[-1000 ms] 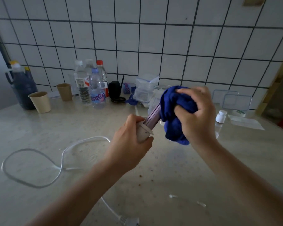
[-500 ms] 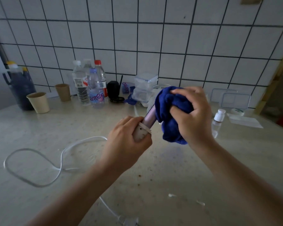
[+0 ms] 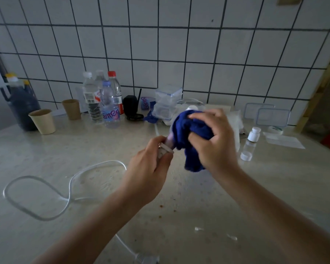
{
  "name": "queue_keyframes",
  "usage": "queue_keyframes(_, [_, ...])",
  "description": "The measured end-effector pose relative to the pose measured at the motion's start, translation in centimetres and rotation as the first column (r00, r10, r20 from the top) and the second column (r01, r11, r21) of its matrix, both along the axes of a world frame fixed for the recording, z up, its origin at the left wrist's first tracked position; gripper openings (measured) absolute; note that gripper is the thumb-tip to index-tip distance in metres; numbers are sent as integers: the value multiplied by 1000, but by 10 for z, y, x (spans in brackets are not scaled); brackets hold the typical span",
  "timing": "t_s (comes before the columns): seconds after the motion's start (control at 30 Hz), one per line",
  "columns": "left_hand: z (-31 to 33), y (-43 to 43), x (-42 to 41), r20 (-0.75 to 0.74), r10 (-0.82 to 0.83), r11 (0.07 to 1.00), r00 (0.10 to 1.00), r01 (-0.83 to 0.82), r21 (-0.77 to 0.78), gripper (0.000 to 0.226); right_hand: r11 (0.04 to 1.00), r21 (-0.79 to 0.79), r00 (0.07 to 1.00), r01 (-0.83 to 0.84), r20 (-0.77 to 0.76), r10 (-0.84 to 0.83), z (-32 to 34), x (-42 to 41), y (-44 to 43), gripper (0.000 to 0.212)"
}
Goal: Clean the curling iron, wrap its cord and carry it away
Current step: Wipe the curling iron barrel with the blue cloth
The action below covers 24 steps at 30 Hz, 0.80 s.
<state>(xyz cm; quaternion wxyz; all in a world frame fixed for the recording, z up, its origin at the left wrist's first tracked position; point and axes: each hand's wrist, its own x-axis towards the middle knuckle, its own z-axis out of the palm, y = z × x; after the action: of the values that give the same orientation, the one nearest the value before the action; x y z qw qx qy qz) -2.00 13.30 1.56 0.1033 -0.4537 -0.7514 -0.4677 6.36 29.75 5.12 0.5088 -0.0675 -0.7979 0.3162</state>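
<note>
In the middle of the frame the curling iron (image 3: 169, 141) is held above the worktop (image 3: 227, 206), and it is pointed up and to the right. Its handle is gripped by the left hand (image 3: 149, 172), whose fingers (image 3: 157, 141) are curled around it. Its barrel is wrapped in the blue cloth (image 3: 192, 128), and the cloth is squeezed by the right hand (image 3: 217, 143) with the fingers (image 3: 200, 116) bent tightly around the bundle. Compared with one second ago, the cloth is now moved down the barrel toward the handle, so only a short pink piece of barrel is seen between the two hands, where a longer piece was seen before. The right hand is blurred, so it is judged that a wiping stroke is in progress. The cleaning step is therefore judged as not finished. The white cord (image 3: 70, 189) is lying as before in loose loops on the left part of the worktop, and its plug (image 3: 146, 259) is seen at the lower edge of the frame. The wrapping and the carrying away are not yet started.
</note>
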Motion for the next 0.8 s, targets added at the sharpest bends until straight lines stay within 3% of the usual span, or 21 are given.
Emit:
queue_keyframes(0.13, [3, -4, -7, 139, -88, 990, 986, 71, 124, 30, 991, 33, 989, -129, 78, 126, -20, -5, -27, 40])
queue_keyframes(0.23, [5, -4, -4, 168, -116, 988, 979, 97, 120, 29, 996, 36, 997, -79, 25, 78, -15, -5, -18, 40])
queue_keyframes(0.4, [6, -3, 1, 201, -25, 999, 979, 16, 48, 45, 999, 8, 994, 43, -103, -42, 6, 1, 5, 35])
queue_keyframes(0.63, [14, -8, -4, 249, 40, 992, 968, -68, 103, 38, 985, 50, 987, -163, 20, 162, -17, -3, -33, 40])
queue_keyframes(0.8, [15, -10, 0, 299, 7, 996, 954, -35, 86, 25, 998, -2, 996, -71, -63, 70, 2, -2, -4, 38])
